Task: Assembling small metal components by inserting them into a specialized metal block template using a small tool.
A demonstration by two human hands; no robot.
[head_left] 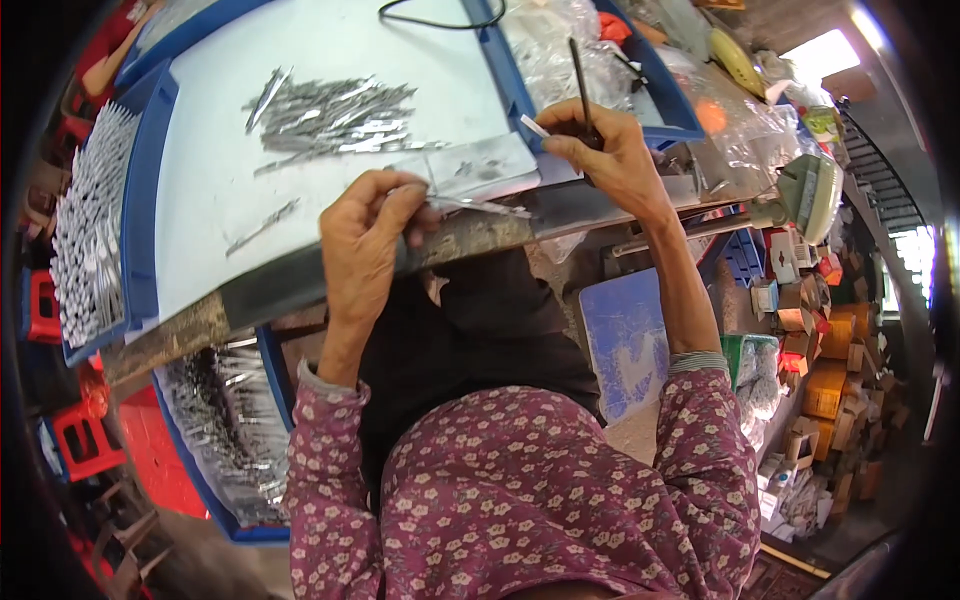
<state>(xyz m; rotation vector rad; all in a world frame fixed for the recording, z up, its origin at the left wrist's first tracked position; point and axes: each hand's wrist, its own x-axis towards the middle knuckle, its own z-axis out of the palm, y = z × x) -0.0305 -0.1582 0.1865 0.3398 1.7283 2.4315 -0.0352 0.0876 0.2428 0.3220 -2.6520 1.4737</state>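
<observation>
My left hand (365, 235) is at the near edge of the white tabletop (200, 180), thumb and fingers pinched on a thin silvery metal piece (485, 207) that points right. To its right, my raised right hand (625, 160) grips a dark slender stick-like tool (579, 80), upright. A short white stick (534, 126) juts from between the same thumb and fingers. Between the hands lies a flat pale block (475, 168) with grey smudges. Beyond my left hand is a loose heap of thin metal pieces (340, 115); a few strays (262, 226) lie nearer the edge.
At left stands a blue tray (140, 230) packed with slim silvery rods. Another blue tray (680, 115) at right holds clear plastic bags. Below the table are a bin of metal pieces (250, 430) and a blue board (625, 340). Red stools (85, 440) stand left.
</observation>
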